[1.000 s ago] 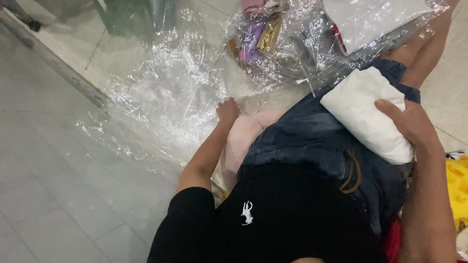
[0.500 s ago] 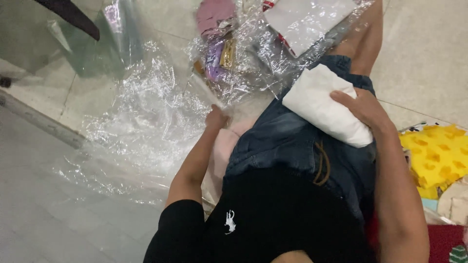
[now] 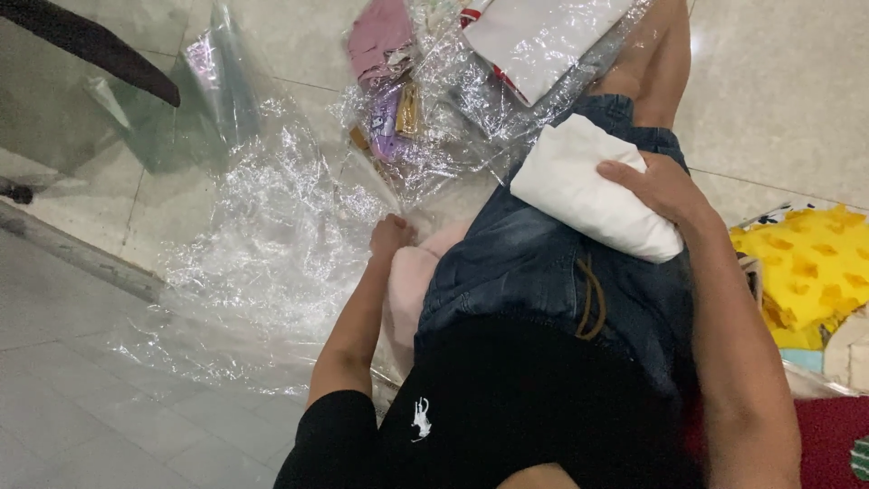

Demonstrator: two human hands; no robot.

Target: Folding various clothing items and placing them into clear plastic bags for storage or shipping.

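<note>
I sit on a tiled floor in denim shorts (image 3: 543, 272) and a black shirt. My right hand (image 3: 659, 188) rests on a folded white cloth (image 3: 584, 188) lying across my thigh, fingers curled over its top edge. Down beside my hip, my left hand (image 3: 391, 237) is closed at the edge of a pale pink cloth (image 3: 412, 281), where crinkled clear plastic sheeting (image 3: 272, 244) meets it. What the fingers grip is hidden.
More clear plastic covers pink and purple packets (image 3: 385, 100) and a white packet (image 3: 534, 36) ahead of my knee. A yellow patterned cloth (image 3: 806, 272) and a red mat (image 3: 828, 453) lie at the right. A dark bar (image 3: 90, 45) crosses the upper left.
The view has shifted right and down, bringing the yellow cloth and the packets further into view. Both hands stay where they were, right on the white cloth, left by the pink cloth.
</note>
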